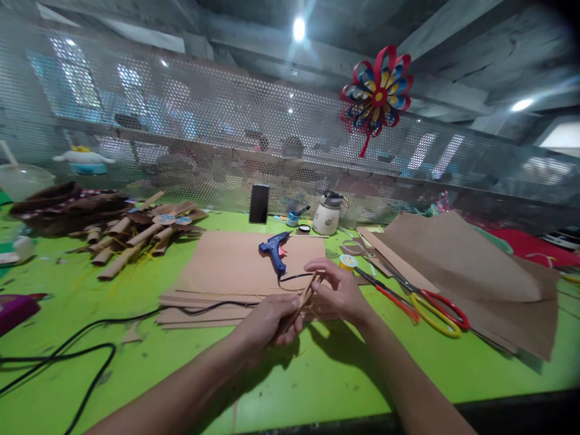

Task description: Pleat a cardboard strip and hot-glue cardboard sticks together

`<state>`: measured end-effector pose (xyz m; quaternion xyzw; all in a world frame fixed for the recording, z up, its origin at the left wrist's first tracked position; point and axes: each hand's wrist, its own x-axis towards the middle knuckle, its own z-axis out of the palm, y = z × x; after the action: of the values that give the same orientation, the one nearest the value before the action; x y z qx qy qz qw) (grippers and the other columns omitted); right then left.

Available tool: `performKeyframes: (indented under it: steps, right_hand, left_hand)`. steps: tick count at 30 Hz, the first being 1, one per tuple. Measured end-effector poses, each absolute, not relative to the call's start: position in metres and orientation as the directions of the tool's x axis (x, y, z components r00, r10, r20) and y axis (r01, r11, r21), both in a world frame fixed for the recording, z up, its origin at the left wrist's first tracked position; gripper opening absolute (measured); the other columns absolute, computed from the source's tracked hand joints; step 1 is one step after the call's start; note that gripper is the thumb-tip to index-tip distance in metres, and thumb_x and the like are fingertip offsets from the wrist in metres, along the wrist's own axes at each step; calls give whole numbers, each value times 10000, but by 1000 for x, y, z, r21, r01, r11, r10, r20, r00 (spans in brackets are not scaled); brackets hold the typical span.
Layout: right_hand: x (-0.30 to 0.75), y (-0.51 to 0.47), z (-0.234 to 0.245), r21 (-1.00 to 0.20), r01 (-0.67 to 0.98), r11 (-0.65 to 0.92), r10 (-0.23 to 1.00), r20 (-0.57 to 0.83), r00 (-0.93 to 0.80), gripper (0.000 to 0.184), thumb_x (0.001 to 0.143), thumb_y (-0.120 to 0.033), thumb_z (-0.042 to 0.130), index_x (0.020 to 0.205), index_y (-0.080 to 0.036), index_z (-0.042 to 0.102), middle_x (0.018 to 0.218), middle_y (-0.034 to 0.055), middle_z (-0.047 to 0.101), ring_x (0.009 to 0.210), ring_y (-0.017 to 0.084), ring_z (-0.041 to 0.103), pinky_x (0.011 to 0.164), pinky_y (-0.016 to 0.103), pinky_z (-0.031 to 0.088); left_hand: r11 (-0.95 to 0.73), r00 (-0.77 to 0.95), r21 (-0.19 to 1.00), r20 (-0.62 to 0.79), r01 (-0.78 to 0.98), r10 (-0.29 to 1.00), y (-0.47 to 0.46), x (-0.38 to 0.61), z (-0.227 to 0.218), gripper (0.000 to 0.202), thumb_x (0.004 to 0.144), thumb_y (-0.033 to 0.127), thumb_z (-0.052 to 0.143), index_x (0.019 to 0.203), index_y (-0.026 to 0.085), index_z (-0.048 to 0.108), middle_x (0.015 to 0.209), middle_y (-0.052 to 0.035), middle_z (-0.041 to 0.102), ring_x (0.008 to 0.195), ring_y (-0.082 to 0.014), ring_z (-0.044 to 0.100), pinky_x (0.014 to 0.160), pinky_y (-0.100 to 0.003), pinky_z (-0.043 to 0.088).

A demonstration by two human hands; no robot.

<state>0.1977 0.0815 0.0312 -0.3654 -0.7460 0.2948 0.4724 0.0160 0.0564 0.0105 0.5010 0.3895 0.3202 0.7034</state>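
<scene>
Forearms [199,376] converge over a green counter [312,389]: left hand [272,317] grips a brown paper piece [306,297], fingers closed; right hand [339,290], fingers arched, pinches its upper end. Beyond stands a lidded white jar [326,219].

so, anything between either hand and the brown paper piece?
Nothing visible. The left hand grips the lower end of the brown paper piece; the right hand has its fingers at the upper end, grip unclear. The blue glue gun and its black cord lie beyond, not between.
</scene>
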Motion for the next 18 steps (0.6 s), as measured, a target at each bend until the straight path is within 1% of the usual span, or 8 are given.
performKeyframes:
  steps: [3, 5, 9, 14, 18]
  right_hand:
    - [192, 79, 28, -808, 266, 526, 841, 446, -307, 382, 697, -74, 564, 1046, -219, 616, 1052, 50, 583, 908, 183, 572, 814, 323, 472]
    - [188, 77, 25, -822, 275, 499, 854, 412, -319, 406, 681, -69, 558, 1057, -218, 602, 1012, 38, 576, 844, 165, 570, 778, 310, 476]
    - [184, 76, 20, -851, 279, 444, 881, 359, -309, 365, 683, -96, 565, 1027, -211, 596, 955, 24, 553, 796, 149, 557, 718, 285, 470]
    - [183, 78, 18, -888, 265, 375, 912, 301, -280, 332, 654, -96, 565, 967, -201, 594, 912, 10, 554, 765, 143, 541, 693, 274, 446]
    - [180, 78, 19, -908, 259, 328, 933, 270, -236, 281, 639, -93, 539, 896, -186, 603, 849, -3, 558, 702, 130, 505, 641, 256, 415]
  left_hand:
    - [260, 487, 964, -203, -53, 849, 56, 16, 11, 381, 819, 467, 502, 654, 133, 586, 485, 5, 496, 376, -61, 337, 413, -206, 195]
    - [250, 470, 968, -212, -20, 857, 56, 17, 12, 407, 817, 478, 489, 624, 133, 584, 448, 8, 474, 366, -64, 332, 407, -208, 189]
    - [223, 422, 974, -222, 49, 879, 54, 18, 12, 423, 820, 468, 463, 587, 134, 580, 430, 8, 461, 358, -69, 342, 404, -214, 193]
    - [192, 391, 977, -213, 91, 896, 52, 21, 17, 447, 834, 466, 430, 554, 143, 558, 406, 23, 409, 365, -73, 333, 405, -216, 187]
    - [237, 395, 968, -250, 81, 884, 50, 23, 23, 408, 820, 488, 466, 603, 150, 542, 482, 17, 458, 398, -71, 362, 409, -211, 193]
